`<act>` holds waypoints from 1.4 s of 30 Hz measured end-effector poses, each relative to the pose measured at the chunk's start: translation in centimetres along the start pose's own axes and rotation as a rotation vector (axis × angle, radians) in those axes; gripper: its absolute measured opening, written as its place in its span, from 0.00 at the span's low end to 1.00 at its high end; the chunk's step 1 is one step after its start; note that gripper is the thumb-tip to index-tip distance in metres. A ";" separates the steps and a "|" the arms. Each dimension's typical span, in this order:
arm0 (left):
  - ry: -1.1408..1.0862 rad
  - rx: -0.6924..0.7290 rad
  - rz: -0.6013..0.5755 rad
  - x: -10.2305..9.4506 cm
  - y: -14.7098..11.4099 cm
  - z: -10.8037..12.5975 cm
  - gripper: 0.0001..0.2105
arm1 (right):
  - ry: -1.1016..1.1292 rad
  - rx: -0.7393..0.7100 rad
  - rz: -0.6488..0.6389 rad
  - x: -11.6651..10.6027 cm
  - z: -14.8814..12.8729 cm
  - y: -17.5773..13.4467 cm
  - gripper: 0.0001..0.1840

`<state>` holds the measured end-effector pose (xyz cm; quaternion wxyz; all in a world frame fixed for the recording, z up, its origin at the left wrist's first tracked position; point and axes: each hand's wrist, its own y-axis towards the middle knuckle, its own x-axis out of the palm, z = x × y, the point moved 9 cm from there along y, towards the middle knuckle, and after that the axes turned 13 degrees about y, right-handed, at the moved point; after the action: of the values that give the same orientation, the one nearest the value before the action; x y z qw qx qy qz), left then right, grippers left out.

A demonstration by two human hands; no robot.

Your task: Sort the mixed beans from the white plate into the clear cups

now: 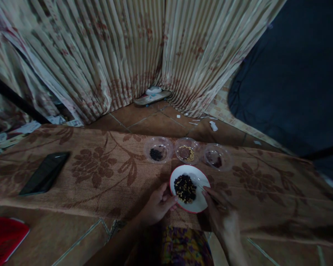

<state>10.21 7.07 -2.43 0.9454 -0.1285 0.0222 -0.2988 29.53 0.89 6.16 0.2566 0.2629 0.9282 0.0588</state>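
Note:
A white bowl with a red rim (201,203) stands on the cloth in front of me, with a mix of dark and yellow beans (185,188) heaped toward its left side. My left hand (161,203) grips the bowl's left rim, thumb on the edge. Over the right rim, my right hand (220,207) pinches a thin metal tool (200,186) that looks like tweezers, its tip inside the bowl. Behind the bowl, three clear plastic cups stand in a row: a left cup with black beans (156,154), a middle cup with yellow beans (189,153), and a right cup with a few dark reddish beans (217,161).
A patterned brown cloth (100,192) covers the low table. A dark phone (46,173) lies at its left. Striped curtains (122,55) hang behind, with small white scraps (213,126) on the tiled floor. Something red (7,240) is at the lower left.

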 end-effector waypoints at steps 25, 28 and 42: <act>0.026 0.047 -0.018 0.0 -0.2 0.6 0.22 | -0.228 -0.325 -0.028 1.9 -2.0 0.3 0.14; 0.043 0.048 -0.007 0.0 -0.2 0.7 0.22 | -0.234 -0.350 -0.038 2.0 -2.2 0.3 0.14; 0.034 0.033 -0.005 -0.1 -0.2 0.6 0.23 | -0.260 -0.396 -0.072 2.6 -2.2 0.0 0.13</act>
<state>10.09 7.07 -1.77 0.9462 -0.1079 0.0328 -0.3034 26.52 2.23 6.92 0.4223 0.1795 0.8665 0.1965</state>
